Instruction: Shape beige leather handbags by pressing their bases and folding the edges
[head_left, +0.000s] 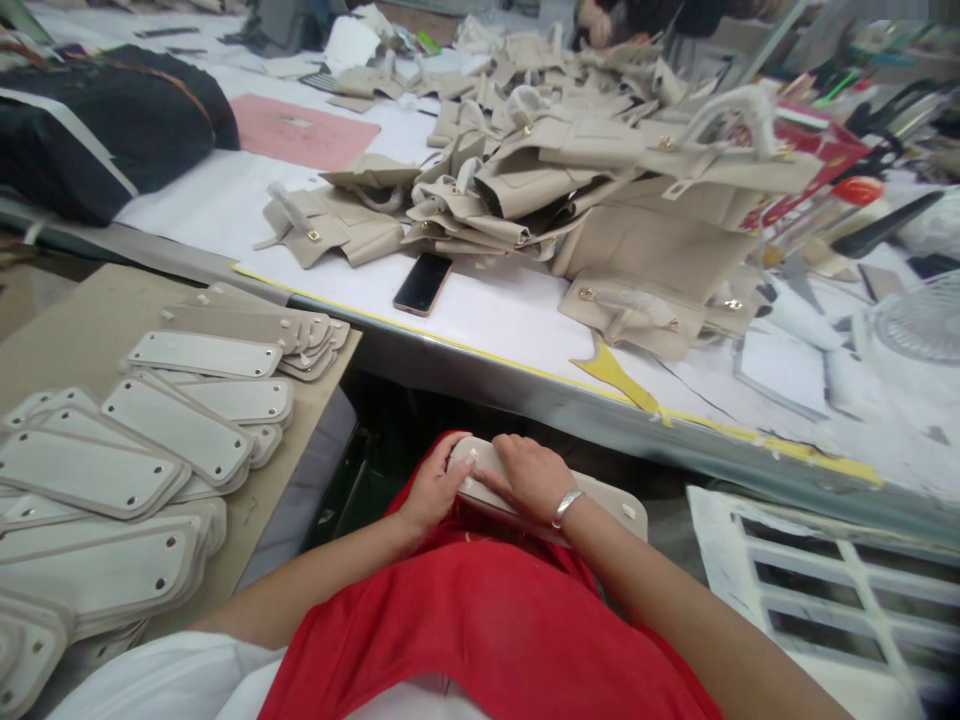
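Both my hands rest on a beige oblong leather panel [611, 502] lying across my red-clad lap, below the table's edge. My left hand [435, 490] grips the panel's left end with its fingers curled around it. My right hand [529, 475], a silver bracelet on its wrist, presses flat on top of the panel near that same end. The panel has rounded corners and small holes at its right end.
Stacks of similar grey-beige panels [180, 425] lie on a cardboard board at my left. On the white table [517, 320] ahead sit a heap of beige bag parts [600, 170], a phone [423, 283], a dark bag [97, 120]. A white grille [832, 580] stands at right.
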